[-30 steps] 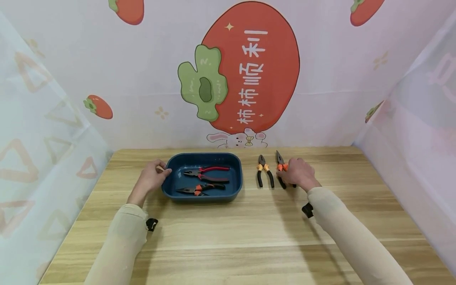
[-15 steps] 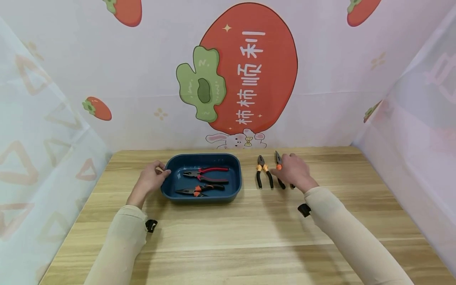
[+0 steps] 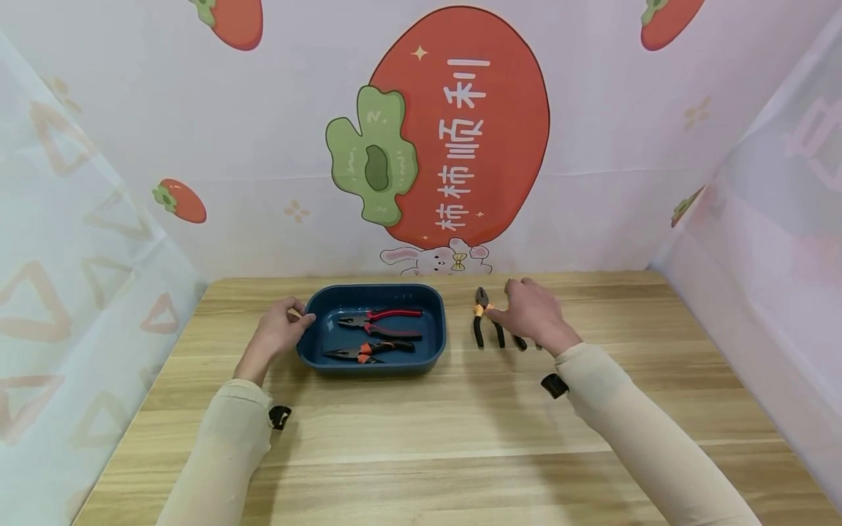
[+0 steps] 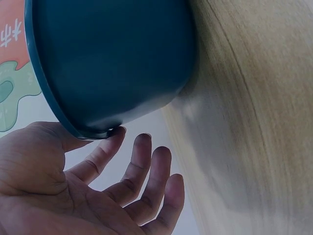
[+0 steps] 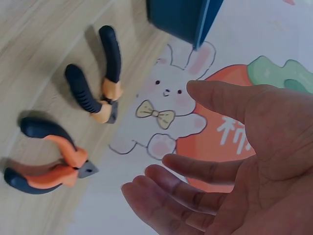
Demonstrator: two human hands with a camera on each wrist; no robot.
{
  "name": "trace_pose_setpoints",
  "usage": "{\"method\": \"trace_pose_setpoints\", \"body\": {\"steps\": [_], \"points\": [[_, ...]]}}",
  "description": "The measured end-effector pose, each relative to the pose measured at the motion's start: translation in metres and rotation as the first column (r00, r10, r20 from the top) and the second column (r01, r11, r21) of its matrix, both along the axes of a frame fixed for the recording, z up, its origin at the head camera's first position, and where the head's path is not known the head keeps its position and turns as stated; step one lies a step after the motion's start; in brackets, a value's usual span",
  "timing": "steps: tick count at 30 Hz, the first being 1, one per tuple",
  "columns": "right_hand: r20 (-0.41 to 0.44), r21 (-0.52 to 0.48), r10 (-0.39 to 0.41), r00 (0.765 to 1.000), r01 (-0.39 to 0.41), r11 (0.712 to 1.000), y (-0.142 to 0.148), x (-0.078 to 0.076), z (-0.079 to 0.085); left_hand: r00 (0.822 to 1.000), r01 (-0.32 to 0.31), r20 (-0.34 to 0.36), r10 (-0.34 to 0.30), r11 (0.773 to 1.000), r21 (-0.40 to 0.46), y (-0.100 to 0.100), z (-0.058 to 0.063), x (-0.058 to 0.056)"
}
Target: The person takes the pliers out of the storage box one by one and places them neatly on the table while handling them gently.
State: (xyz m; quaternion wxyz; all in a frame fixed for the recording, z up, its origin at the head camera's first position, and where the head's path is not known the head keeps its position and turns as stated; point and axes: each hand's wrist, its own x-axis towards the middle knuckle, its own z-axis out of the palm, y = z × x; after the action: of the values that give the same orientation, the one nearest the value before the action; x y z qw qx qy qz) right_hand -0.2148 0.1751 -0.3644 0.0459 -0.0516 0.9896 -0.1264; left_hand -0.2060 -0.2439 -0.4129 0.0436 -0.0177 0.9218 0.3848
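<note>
Right hand (image 3: 531,313) shifted left; yellow-black pliers (image 3: 479,311) point forward, axis seemingly front-to-back.

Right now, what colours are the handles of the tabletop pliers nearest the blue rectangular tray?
Black and pale orange handles, clearest in the right wrist view.

- A wood-grain tabletop (image 3: 395,438) lies before me, pale with darker streaks.
- Behind it I see a white printed backdrop (image 3: 263,124).
- On the backdrop, a big red persimmon (image 3: 509,146), its green calyx (image 3: 403,161) to my left, bears white Chinese characters (image 3: 460,148).
- Below it sits a cartoon rabbit (image 3: 430,259) with a yellow bow (image 3: 459,261).
- Two smaller persimmons (image 3: 240,23) are cut off at my view's top edge.
- To my left, the left side panel (image 3: 39,219) carries faint triangle outlines (image 3: 59,321); the right side panel (image 3: 770,292) shows me pinkish shapes (image 3: 799,144).
</note>
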Motion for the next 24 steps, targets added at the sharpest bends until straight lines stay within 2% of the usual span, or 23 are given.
{"method": "trace_pose_setpoints", "body": {"steps": [12, 17, 24], "points": [[-0.024, -0.033, 0.096, 0.995, -0.097, 0.995, -0.019, 0.008, 0.012, 1.000, 0.002, 0.002, -0.002, 1.000, 0.006, 0.000, 0.000, 0.000], [-0.023, -0.063, 0.168, 0.986, -0.169, 0.984, -0.029, 0.008, 0.015, 1.000, 0.000, -0.006, 0.000, 1.000, 0.005, 0.000, -0.001, 0.000], [-0.025, -0.117, 0.227, 0.974, -0.228, 0.967, -0.041, 0.011, 0.019, 1.000, -0.002, -0.011, 0.001, 1.000, -0.007, 0.000, -0.001, 0.000]]}}
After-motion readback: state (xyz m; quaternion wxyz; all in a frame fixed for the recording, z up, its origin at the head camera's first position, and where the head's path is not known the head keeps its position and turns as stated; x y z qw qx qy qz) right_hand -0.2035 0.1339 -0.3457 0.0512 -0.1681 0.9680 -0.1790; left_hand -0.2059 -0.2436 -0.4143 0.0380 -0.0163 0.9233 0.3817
